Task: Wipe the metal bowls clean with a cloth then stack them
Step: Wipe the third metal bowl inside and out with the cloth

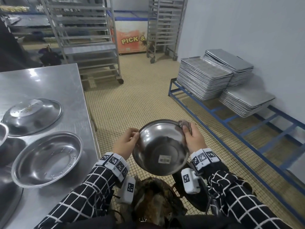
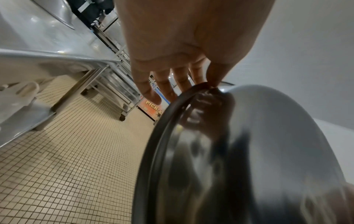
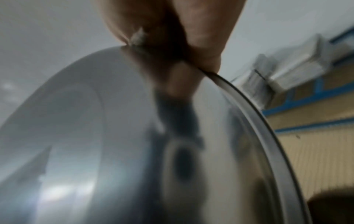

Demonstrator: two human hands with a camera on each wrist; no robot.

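Observation:
I hold a metal bowl (image 1: pixel 160 147) in the air over the floor, tilted away from me, with a barcode sticker on its base. My left hand (image 1: pixel 127 142) pinches its left rim, thumb and fingertip on the edge (image 2: pixel 210 86). My right hand (image 1: pixel 192 137) pinches a grey cloth (image 1: pixel 184 123) over the bowl's upper right rim. In the right wrist view the bowl's shiny outside (image 3: pixel 124 136) fills the frame, a scrap of cloth (image 3: pixel 138 36) showing under the fingers. On the steel table (image 1: pixel 54 83) sit an upright bowl (image 1: pixel 47 158) and an upturned bowl (image 1: pixel 33 115).
Part of another bowl (image 1: pixel 2 133) shows at the far left edge. Stacks of metal trays (image 1: pixel 214 78) rest on a blue frame (image 1: pixel 247 126) along the right wall. Wheeled tray racks (image 1: pixel 87 38) and a chest freezer (image 1: pixel 132 38) stand behind. Tiled floor lies between.

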